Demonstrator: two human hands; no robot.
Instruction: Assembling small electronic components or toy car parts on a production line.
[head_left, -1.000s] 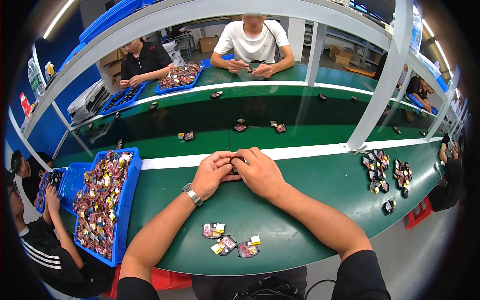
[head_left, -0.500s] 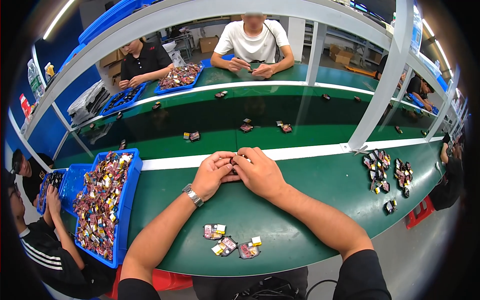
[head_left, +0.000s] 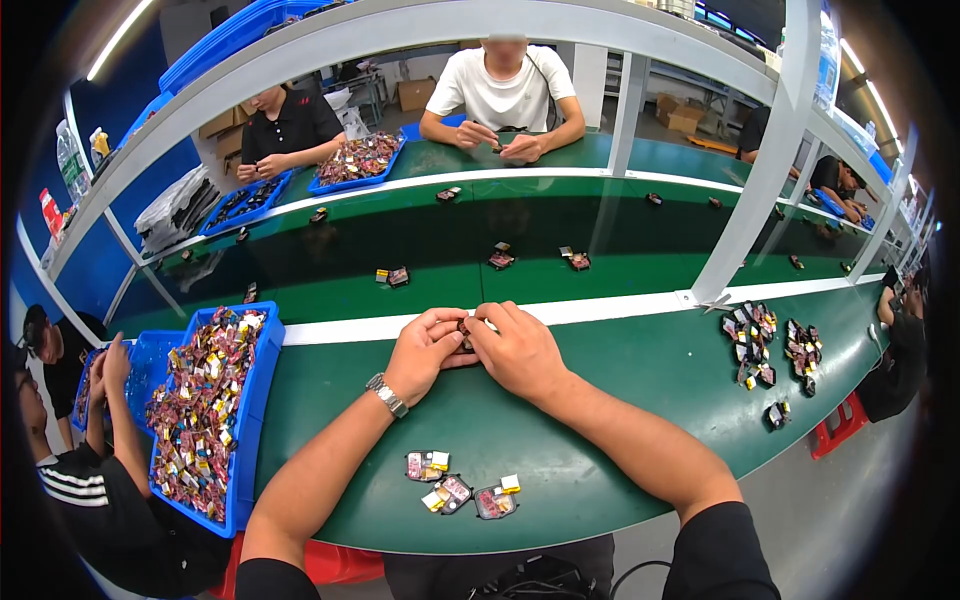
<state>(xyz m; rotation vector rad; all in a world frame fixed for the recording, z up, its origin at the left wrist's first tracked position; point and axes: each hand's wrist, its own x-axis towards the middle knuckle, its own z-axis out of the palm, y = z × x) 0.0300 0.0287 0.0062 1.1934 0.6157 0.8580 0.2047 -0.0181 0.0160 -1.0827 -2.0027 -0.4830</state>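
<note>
My two hands meet over the far middle of the green table, close to the white rail. My left hand (head_left: 424, 357), with a metal watch on the wrist, has its fingers closed round one side of a small dark electronic module (head_left: 466, 336). My right hand (head_left: 523, 352) pinches the same module from the other side and covers most of it. Nearer me lie three similar modules: a left one (head_left: 427, 464), a middle one (head_left: 449, 493) and a right one (head_left: 496, 498). Each shows a black casing, a reddish circuit board and a yellow-and-white part.
A blue bin (head_left: 256, 420) heaped with small boards stands at the left. More modules are grouped at the right (head_left: 751, 342). Beyond the white rail (head_left: 600, 306), a dark green belt (head_left: 440, 240) carries spaced modules. A grey frame post (head_left: 745, 180) rises at right. Several co-workers sit around.
The modules on the belt have shifted slightly right. At the left, a co-worker's hands have risen. My hands keep nearly the same place and grip.
</note>
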